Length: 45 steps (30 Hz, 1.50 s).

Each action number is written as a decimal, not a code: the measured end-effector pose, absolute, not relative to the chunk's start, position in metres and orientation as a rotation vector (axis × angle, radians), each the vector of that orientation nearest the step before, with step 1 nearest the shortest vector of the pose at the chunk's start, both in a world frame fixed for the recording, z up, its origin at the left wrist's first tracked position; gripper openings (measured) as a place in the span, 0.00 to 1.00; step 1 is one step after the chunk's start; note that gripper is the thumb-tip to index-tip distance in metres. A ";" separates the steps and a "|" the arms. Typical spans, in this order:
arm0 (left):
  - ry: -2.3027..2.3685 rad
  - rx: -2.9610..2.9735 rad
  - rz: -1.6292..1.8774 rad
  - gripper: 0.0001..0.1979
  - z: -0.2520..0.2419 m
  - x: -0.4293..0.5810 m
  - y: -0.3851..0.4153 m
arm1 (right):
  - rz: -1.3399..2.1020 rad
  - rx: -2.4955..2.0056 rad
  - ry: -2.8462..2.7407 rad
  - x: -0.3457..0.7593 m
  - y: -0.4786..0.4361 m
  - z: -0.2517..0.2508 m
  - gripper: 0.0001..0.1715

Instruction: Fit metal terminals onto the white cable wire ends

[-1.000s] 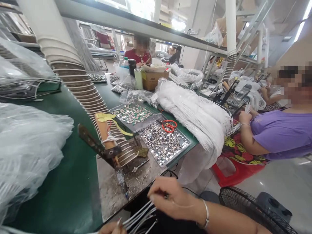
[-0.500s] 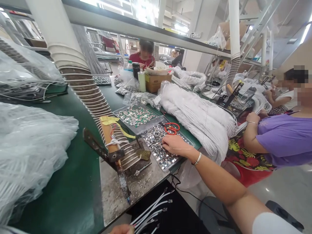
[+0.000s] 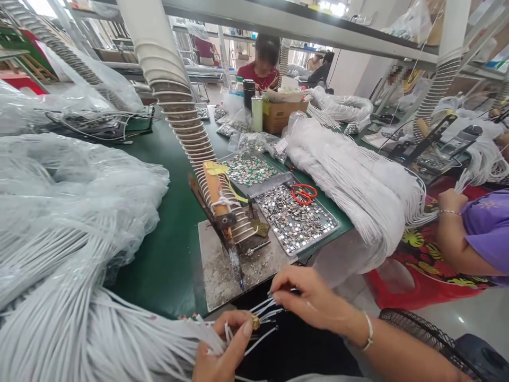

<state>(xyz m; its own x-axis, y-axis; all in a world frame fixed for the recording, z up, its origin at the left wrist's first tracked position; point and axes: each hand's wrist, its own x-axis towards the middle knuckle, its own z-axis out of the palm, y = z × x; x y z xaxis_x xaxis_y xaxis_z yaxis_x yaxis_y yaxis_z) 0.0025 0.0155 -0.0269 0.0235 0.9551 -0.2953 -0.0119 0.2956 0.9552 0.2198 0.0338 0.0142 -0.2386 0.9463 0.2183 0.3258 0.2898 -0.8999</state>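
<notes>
Both hands at the white cable ends, just in front of the soldering iron (image 3: 233,253).
Left hand (image 3: 226,350) pinches the white cables (image 3: 119,334); right hand (image 3: 314,300) pinches 1 tip. Light, limp; probably best gripped near the ends.

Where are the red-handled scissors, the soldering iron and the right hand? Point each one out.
red-handled scissors (image 3: 303,193), head view, on the red handle loops.
soldering iron (image 3: 234,260), head view, on the dark metal shaft above the tip.
right hand (image 3: 308,297), head view, on the back of the hand.
</notes>
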 end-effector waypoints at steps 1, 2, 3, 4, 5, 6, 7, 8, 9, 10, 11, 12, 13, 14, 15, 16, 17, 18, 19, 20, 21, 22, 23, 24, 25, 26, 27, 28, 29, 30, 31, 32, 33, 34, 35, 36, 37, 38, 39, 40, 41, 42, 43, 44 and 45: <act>1.279 0.989 0.988 0.18 -0.025 0.003 0.016 | 0.993 -1.147 -1.704 0.209 0.027 0.008 0.03; 1.248 0.995 0.989 0.16 -0.022 0.003 0.015 | 1.023 -1.136 -1.674 0.199 0.021 0.002 0.03; 1.223 1.002 0.985 0.15 -0.021 0.003 0.015 | 1.044 -1.129 -1.645 0.192 0.017 -0.003 0.03; 1.210 1.011 0.974 0.14 -0.019 0.002 0.015 | 1.057 -1.125 -1.618 0.186 0.014 -0.007 0.04; 1.209 1.027 0.970 0.14 -0.018 0.001 0.014 | 1.067 -1.122 -1.599 0.183 0.012 -0.009 0.04; 1.213 1.052 0.966 0.14 -0.018 0.000 0.013 | 1.072 -1.119 -1.586 0.181 0.011 -0.010 0.04; 1.219 1.087 0.959 0.13 -0.017 -0.001 0.012 | 1.080 -1.114 -1.581 0.180 0.010 -0.011 0.04; 1.227 1.123 0.950 0.13 -0.017 -0.003 0.012 | 1.086 -1.109 -1.580 0.180 0.009 -0.010 0.04; 1.236 1.156 0.938 0.13 -0.017 -0.004 0.011 | 1.092 -1.101 -1.581 0.180 0.009 -0.009 0.03; 1.240 1.185 0.919 0.13 -0.017 -0.005 0.010 | 1.098 -1.097 -1.582 0.180 0.009 -0.008 0.03; 1.240 1.206 0.907 0.13 -0.017 -0.005 0.009 | 1.102 -1.098 -1.580 0.180 0.009 -0.007 0.03; 1.239 1.215 0.899 0.13 -0.017 -0.006 0.009 | 1.103 -1.103 -1.577 0.181 0.009 -0.006 0.03; 1.242 1.216 0.903 0.13 -0.017 -0.006 0.008 | 1.101 -1.111 -1.574 0.181 0.008 -0.005 0.03; 1.247 1.214 0.906 0.13 -0.017 -0.006 0.008 | 1.094 -1.116 -1.574 0.181 0.008 -0.004 0.03; 1.251 1.210 0.911 0.14 -0.018 -0.006 0.008 | 1.087 -1.119 -1.579 0.181 0.008 -0.004 0.03; 1.254 1.205 0.914 0.14 -0.018 -0.006 0.008 | 1.077 -1.119 -1.588 0.181 0.008 -0.003 0.03; 1.258 1.202 0.913 0.14 -0.018 -0.006 0.008 | 1.065 -1.115 -1.603 0.181 0.008 -0.003 0.03; 1.260 1.204 0.906 0.14 -0.019 -0.006 0.009 | 1.054 -1.108 -1.620 0.181 0.008 -0.003 0.03; 1.264 1.208 0.902 0.14 -0.019 -0.005 0.009 | 1.041 -1.101 -1.637 0.182 0.009 -0.002 0.04; 1.268 1.208 0.903 0.14 -0.020 -0.005 0.010 | 1.027 -1.090 -1.655 0.182 0.009 -0.002 0.04; 1.274 1.203 0.908 0.14 -0.020 -0.005 0.010 | 1.013 -1.081 -1.670 0.182 0.010 -0.002 0.05; 1.281 1.193 0.922 0.14 -0.020 -0.004 0.010 | 1.003 -1.071 -1.683 0.182 0.011 -0.002 0.05; 1.287 1.184 0.939 0.14 -0.021 -0.004 0.011 | 0.996 -1.064 -1.693 0.182 0.011 -0.001 0.05; 1.293 1.179 0.956 0.14 -0.021 -0.004 0.010 | 0.991 -1.061 -1.700 0.183 0.012 -0.001 0.05; 1.297 1.183 0.969 0.14 -0.021 -0.003 0.010 | 0.989 -1.060 -1.707 0.183 0.013 -0.001 0.05; 1.300 1.193 0.975 0.14 -0.022 -0.003 0.010 | 0.986 -1.062 -1.715 0.183 0.013 0.000 0.05; 1.306 1.204 0.979 0.14 -0.022 -0.003 0.009 | 0.981 -1.063 -1.730 0.183 0.013 0.000 0.05; 1.312 1.214 0.977 0.13 -0.023 -0.003 0.008 | 0.969 -1.061 -1.756 0.184 0.013 0.000 0.07; 1.320 1.222 0.972 0.13 -0.024 -0.002 0.008 | 0.950 -1.060 -1.790 0.186 0.013 0.000 0.09; 1.332 1.223 0.979 0.12 -0.025 -0.002 0.007 | 0.924 -1.059 -1.827 0.187 0.013 0.001 0.12; 1.343 1.216 0.996 0.12 -0.026 -0.002 0.007 | 0.892 -1.056 -1.862 0.189 0.012 0.001 0.15; 1.351 1.206 1.019 0.12 -0.027 -0.001 0.006 | 0.861 -1.043 -1.893 0.191 0.012 0.002 0.18; 1.355 1.195 1.042 0.12 -0.028 0.000 0.006 | 0.838 -1.019 -1.920 0.194 0.011 0.002 0.22; 1.361 1.187 1.065 0.12 -0.028 0.000 0.007 | 0.822 -0.991 -1.939 0.196 0.010 0.003 0.24; 1.367 1.186 1.076 0.12 -0.028 0.001 0.007 | 0.813 -0.969 -1.952 0.198 0.010 0.004 0.26; 1.376 1.197 1.075 0.11 -0.027 0.001 0.008 | 0.814 -0.964 -1.958 0.200 0.010 0.006 0.27; 1.385 1.219 1.069 0.11 -0.026 0.002 0.009 | 0.829 -0.980 -1.957 0.201 0.009 0.007 0.27; 1.391 1.252 1.069 0.10 -0.025 0.002 0.010 | 0.851 -1.017 -1.941 0.202 0.009 0.008 0.24; 1.390 1.292 1.073 0.10 -0.023 0.001 0.012 | 0.866 -1.067 -1.917 0.202 0.009 0.009 0.19; 1.385 1.337 1.076 0.09 -0.020 0.001 0.014 | 0.866 -1.111 -1.892 0.201 0.009 0.010 0.14; 1.386 1.377 1.082 0.08 -0.018 0.001 0.016 | 0.846 -1.143 -1.868 0.200 0.010 0.010 0.09; 1.398 1.409 1.088 0.07 -0.015 0.001 0.018 | 0.800 -1.157 -1.844 0.198 0.011 0.010 0.06; 1.417 1.428 1.089 0.07 -0.013 0.002 0.021 | 0.737 -1.155 -1.821 0.196 0.012 0.010 0.05; 1.438 1.435 1.087 0.06 -0.011 0.003 0.022 | 0.676 -1.136 -1.798 0.194 0.013 0.009 0.05; 1.458 1.426 1.091 0.07 -0.009 0.004 0.024 | 0.633 -1.103 -1.776 0.192 0.015 0.009 0.04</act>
<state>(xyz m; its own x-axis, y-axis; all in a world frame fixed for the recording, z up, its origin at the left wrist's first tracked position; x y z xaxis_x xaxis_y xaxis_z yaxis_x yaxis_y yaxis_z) 0.0038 0.0239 -0.0087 -0.0387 0.9990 0.0228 0.3038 -0.0099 0.9527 0.1918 0.0145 0.0088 -0.1743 0.8837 0.4344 0.4103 0.4662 -0.7838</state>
